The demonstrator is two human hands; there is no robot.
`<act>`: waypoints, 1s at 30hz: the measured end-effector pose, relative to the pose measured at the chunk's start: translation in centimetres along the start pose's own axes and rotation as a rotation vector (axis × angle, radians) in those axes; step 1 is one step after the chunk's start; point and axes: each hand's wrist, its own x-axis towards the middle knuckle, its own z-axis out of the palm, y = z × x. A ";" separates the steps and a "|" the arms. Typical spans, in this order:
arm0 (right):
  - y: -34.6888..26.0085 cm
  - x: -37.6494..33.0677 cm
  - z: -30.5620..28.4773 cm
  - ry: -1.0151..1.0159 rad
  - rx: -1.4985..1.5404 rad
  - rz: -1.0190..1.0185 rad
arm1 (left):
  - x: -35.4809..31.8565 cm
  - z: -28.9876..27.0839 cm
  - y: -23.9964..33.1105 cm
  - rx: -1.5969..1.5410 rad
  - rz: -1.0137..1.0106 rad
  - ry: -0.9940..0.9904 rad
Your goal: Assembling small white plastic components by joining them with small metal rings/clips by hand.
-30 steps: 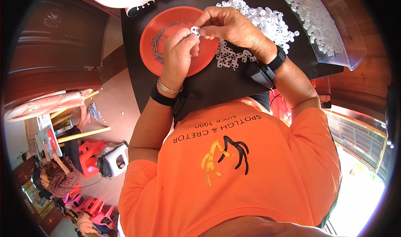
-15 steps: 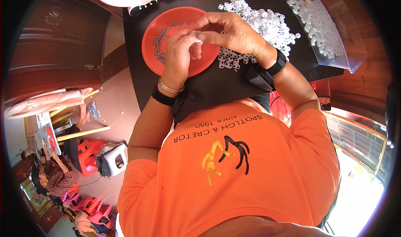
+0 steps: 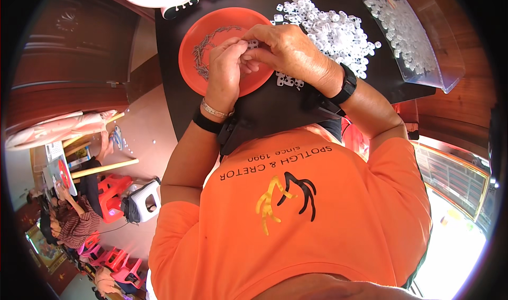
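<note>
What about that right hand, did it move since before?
Yes. Judged against the red bowl, the right hand has moved slightly down the picture, toward the orange shirt.

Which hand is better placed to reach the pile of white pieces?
Likely the right hand: it is nearer the pile of white pieces; the left hand is over the red bowl.

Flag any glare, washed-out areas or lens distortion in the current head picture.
Head view: the bright patch at lower right is blown out to white; the heap of white pieces is strongly lit, detail partly washed out; light glints on the back of the right hand. Same head view: the fisheye blackens the corners and bends straight edges near the rim.
</note>
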 end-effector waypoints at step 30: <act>-1.3 1.1 -7.6 0.475 -0.141 -0.024 | 0.6 -0.6 0.2 0.162 0.227 0.059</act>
